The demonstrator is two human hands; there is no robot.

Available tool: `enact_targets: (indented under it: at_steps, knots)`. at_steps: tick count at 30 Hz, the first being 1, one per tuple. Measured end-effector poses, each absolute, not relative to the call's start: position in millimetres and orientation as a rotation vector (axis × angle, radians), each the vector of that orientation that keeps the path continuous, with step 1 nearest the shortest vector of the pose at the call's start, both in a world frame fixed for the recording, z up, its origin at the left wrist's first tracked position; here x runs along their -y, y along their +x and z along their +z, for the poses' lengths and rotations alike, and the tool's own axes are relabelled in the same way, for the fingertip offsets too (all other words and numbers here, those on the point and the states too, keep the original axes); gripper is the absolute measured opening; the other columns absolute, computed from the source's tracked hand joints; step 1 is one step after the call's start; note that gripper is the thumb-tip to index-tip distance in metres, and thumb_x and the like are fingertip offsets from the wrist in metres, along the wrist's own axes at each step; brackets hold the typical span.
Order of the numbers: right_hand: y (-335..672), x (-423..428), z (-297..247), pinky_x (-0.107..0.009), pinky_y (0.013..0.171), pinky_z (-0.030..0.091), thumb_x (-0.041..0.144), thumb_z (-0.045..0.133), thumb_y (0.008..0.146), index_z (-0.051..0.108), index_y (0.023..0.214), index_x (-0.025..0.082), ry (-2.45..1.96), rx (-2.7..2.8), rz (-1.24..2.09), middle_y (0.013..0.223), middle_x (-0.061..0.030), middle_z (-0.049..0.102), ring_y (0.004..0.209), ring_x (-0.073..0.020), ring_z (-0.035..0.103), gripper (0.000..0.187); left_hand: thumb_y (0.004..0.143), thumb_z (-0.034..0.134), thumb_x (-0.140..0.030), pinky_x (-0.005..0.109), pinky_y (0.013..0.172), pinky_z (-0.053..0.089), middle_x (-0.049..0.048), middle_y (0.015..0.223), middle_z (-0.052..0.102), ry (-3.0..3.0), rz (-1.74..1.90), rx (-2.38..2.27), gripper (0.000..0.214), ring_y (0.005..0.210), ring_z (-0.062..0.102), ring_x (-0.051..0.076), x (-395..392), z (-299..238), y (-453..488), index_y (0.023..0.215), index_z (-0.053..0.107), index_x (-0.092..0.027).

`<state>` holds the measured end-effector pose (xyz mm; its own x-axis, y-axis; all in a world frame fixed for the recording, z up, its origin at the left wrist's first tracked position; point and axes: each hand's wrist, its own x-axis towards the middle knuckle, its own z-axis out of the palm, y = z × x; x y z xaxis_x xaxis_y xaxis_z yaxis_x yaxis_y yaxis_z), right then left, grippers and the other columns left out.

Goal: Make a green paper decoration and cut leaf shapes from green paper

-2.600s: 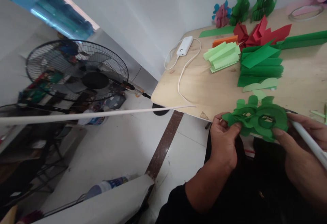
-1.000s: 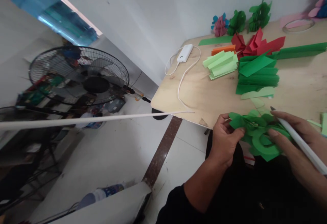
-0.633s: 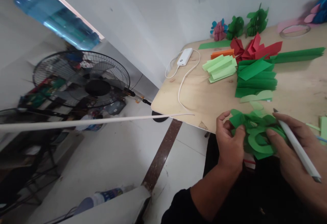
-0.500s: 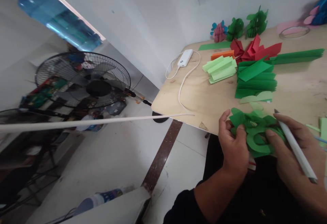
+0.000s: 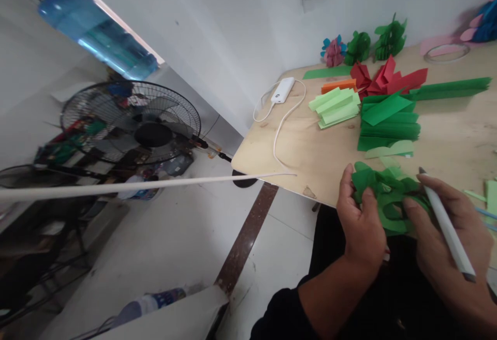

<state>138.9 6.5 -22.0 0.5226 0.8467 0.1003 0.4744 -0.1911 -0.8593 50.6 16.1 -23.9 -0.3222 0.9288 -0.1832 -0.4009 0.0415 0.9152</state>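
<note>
A green cut-paper piece (image 5: 390, 216) with scalloped edges and a hole in its middle is held at the table's front edge. My left hand (image 5: 363, 221) is closed on its left side, thumb on top. On the right side, my right hand (image 5: 446, 231) pinches the same paper. A white pen (image 5: 448, 231) with dark ends also rests in my right hand, slanting between thumb and forefinger. Just beyond lie a pale green scalloped strip (image 5: 392, 149) and a stack of folded dark green paper (image 5: 388, 128).
Folded light green paper (image 5: 336, 107), red paper (image 5: 388, 78) and a white power bank (image 5: 284, 90) with a cable lie on the table (image 5: 256, 148). Paper shapes (image 5: 357, 47) stand by the wall, near a tape roll (image 5: 446, 53). A fan (image 5: 153, 133) stands left.
My left hand and the green paper have shifted slightly to the right. The grip of both hands looks the same, and the pen stays in my right hand.
</note>
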Motion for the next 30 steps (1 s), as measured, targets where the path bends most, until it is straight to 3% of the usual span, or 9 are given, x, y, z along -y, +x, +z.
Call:
enact_targets:
  at_steps: [5,14,22,30]
  knots:
    - [139,-7,-21,-0.051,0.091,0.047,0.052,0.064,0.067,0.067,0.109,0.032,-1.874,1.062,0.528,0.106,-0.0039,0.072,0.098,-0.0311,0.065,0.047,0.088,0.055,-0.019,0.034,0.110,0.036,0.0047,0.139,0.053,0.612,1.518,-1.188,0.046,0.128,0.049,0.019,-16,-24,50,0.134,0.052,-0.028]
    - [145,-8,-24,-0.047,0.079,0.051,0.056,0.061,0.067,0.066,0.111,0.030,-1.858,1.169,0.548,0.102,-0.0052,0.071,0.084,-0.0284,0.065,0.051,0.077,0.062,-0.011,0.032,0.093,0.048,0.0064,0.112,0.067,0.391,1.515,-1.136,0.044,0.103,0.063,0.018,-20,-12,44,0.119,0.058,-0.022]
    - [159,4,-16,-0.044,0.074,0.050,0.048,0.044,0.084,0.062,0.122,0.035,-1.833,1.335,0.249,0.109,-0.0042,0.072,0.093,-0.0288,0.067,0.044,0.067,0.068,-0.011,0.027,0.076,0.050,0.0066,0.098,0.069,0.182,1.492,-1.095,0.044,0.085,0.067,0.016,-22,0,43,0.109,0.059,-0.018]
    - [166,-5,-18,-0.037,0.049,0.037,0.054,0.034,0.086,0.068,0.111,0.029,-1.833,1.528,0.210,0.094,-0.0070,0.076,0.072,-0.0273,0.068,0.049,0.059,0.071,-0.011,0.029,0.078,0.048,0.0059,0.090,0.069,0.092,1.465,-1.036,0.043,0.080,0.066,0.016,-22,-1,43,0.101,0.060,-0.016]
